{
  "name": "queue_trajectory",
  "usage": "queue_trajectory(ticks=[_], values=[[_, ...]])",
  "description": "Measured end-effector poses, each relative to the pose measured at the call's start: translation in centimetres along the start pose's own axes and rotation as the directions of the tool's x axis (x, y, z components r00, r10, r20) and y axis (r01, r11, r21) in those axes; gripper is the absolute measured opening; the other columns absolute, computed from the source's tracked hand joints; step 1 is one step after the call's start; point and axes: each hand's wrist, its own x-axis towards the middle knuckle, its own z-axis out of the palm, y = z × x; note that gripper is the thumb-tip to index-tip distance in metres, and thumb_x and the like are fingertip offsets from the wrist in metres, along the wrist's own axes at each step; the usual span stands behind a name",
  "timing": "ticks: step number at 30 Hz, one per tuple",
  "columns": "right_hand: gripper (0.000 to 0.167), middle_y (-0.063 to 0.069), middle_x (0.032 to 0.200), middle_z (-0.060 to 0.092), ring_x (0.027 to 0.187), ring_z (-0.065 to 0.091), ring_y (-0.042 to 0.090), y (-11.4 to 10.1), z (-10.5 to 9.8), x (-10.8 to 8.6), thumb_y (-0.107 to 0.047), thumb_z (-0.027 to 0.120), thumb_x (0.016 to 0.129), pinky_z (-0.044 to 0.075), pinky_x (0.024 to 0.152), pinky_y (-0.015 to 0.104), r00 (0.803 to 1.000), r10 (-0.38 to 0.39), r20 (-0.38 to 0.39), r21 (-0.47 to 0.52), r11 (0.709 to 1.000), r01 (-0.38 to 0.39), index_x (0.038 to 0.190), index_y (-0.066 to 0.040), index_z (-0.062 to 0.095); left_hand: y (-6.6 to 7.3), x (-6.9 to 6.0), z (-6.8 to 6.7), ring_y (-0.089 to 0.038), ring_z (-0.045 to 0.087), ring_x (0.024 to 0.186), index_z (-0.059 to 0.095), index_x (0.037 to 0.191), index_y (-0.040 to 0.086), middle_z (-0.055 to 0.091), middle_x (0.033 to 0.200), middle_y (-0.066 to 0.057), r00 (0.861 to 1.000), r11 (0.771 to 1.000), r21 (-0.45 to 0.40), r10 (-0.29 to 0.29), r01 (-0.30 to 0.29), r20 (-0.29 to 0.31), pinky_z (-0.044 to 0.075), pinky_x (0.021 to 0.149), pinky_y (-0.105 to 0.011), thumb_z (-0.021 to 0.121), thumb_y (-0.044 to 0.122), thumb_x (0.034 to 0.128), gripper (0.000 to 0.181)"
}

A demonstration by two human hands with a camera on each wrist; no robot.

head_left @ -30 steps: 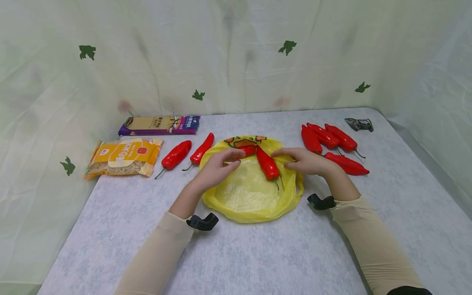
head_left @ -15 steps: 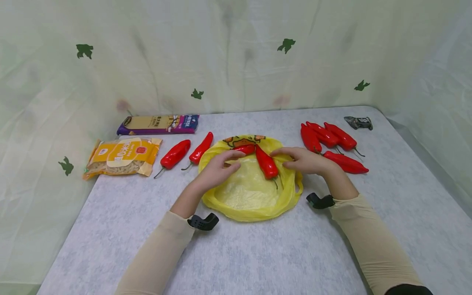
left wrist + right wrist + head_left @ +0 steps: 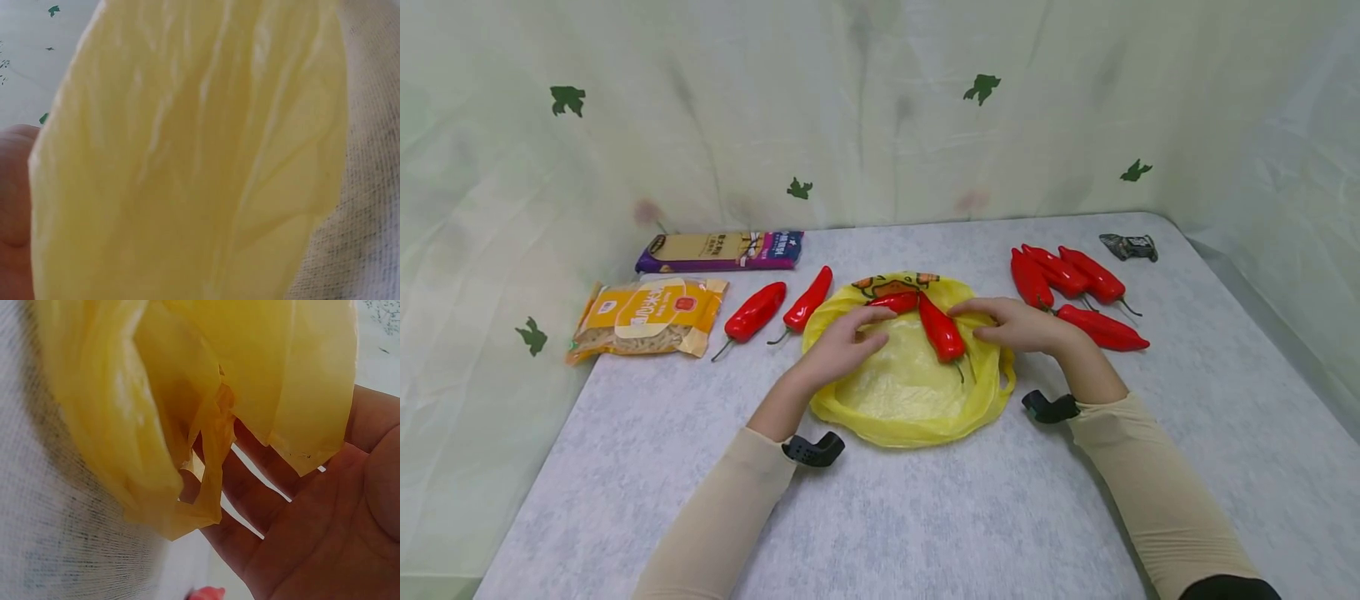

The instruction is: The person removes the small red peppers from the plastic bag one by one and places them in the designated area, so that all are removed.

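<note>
In the head view a yellow plastic bag (image 3: 895, 429) lies spread open on the table, its mouth facing up. Two red peppers (image 3: 942, 329) are inside near its far side. My left hand (image 3: 844, 346) is at the bag's left edge, thumb and fingers apart, fingertips close to the left pepper (image 3: 898, 302). At the right edge is my right hand (image 3: 1018, 325), its fingers loosely bent. Bag film covers part of the right fingers (image 3: 250, 494) in the right wrist view. In the left wrist view the bag (image 3: 187, 156) hides most of the left hand.
Two red peppers (image 3: 756, 312) lie left of the bag, beside an orange food packet (image 3: 651, 317) and a purple-and-tan packet (image 3: 722, 252). Several red peppers (image 3: 1101, 327) are grouped at the right. A small dark wrapped item (image 3: 1129, 247) lies at the back right.
The head view has shifted very slightly. Both hands, the bag and the peppers keep their places relative to one another.
</note>
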Motion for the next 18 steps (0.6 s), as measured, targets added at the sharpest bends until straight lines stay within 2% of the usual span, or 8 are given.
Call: queue_trajectory(ticks=[10,18], values=[[0.048,0.007,0.157,0.043,0.141,0.04,0.032,0.06,0.05,0.06,-0.016,0.057,0.098,0.035,0.116,0.06,1.0,-0.002,-0.001,-0.007,1.0,0.002,0.145,-0.025,0.052,-0.1,-0.06,-0.01,-0.025,0.043,0.142,0.053,0.143,0.015,0.049,0.15,-0.002,0.999,1.0,0.011,-0.021,0.021,0.028,0.04,0.116,-0.05,0.056,0.025,0.1019,0.042],[0.048,0.007,0.157,0.043,0.141,0.04,0.032,0.22,0.05,0.19,-0.017,0.058,0.098,0.036,0.116,0.06,1.0,0.003,0.0,-0.017,1.0,-0.003,0.145,-0.026,0.052,-0.15,-0.02,0.03,-0.026,0.043,0.141,0.053,0.142,0.018,0.047,0.151,-0.002,0.999,0.999,0.036,-0.027,0.026,0.021,0.04,0.115,-0.05,0.056,0.026,0.1017,0.041]])
